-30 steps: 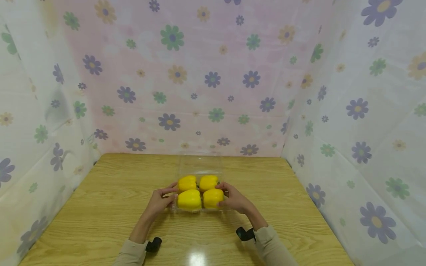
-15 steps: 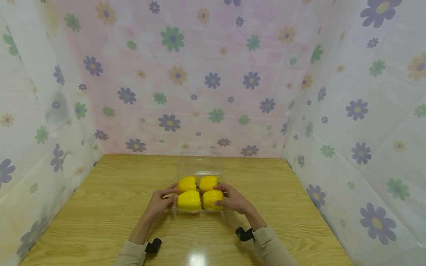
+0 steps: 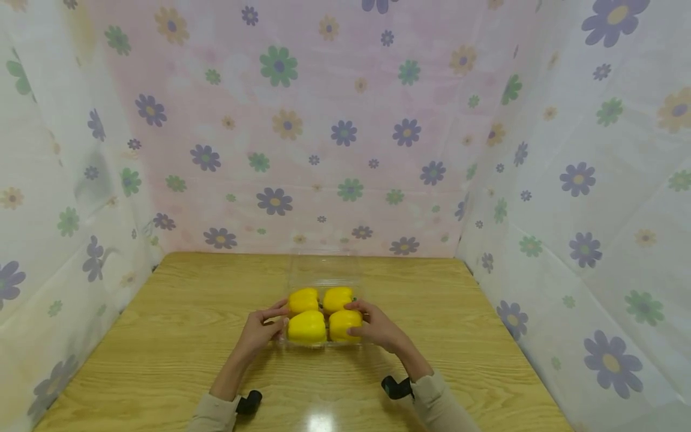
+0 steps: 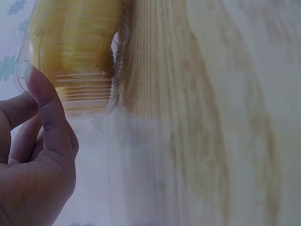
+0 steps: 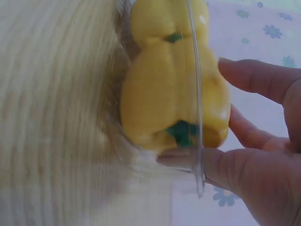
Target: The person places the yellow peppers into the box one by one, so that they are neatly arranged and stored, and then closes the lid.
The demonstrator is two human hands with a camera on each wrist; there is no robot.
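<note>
A clear plastic clamshell container [image 3: 324, 268] lies with its lid tipped back, holding yellow bell peppers in two rows. My left hand [image 3: 258, 330] pinches the container's left rim [image 4: 21, 70], its thumb and fingers beside the peppers. My right hand [image 3: 382, 329] holds the front right bell pepper [image 3: 340, 324], with its thumb low on the near side and a finger across the top. In the right wrist view a green stem [image 5: 182, 133] shows near the thumb, through the clear wall. Beside it sits the front left bell pepper [image 3: 306, 327]; behind are the back left [image 3: 303, 301] and back right [image 3: 338, 297] ones.
The container rests on a wood-grain table [image 3: 205, 300]. A flowered cloth [image 3: 345, 129] hangs behind the table and along both sides. Black wrist devices [image 3: 249, 402] sit at the cuffs of both beige sleeves [image 3: 445, 402].
My right fingertips have shifted slightly left over the front right bell pepper. The left hand, the container and the other peppers have stayed in place.
</note>
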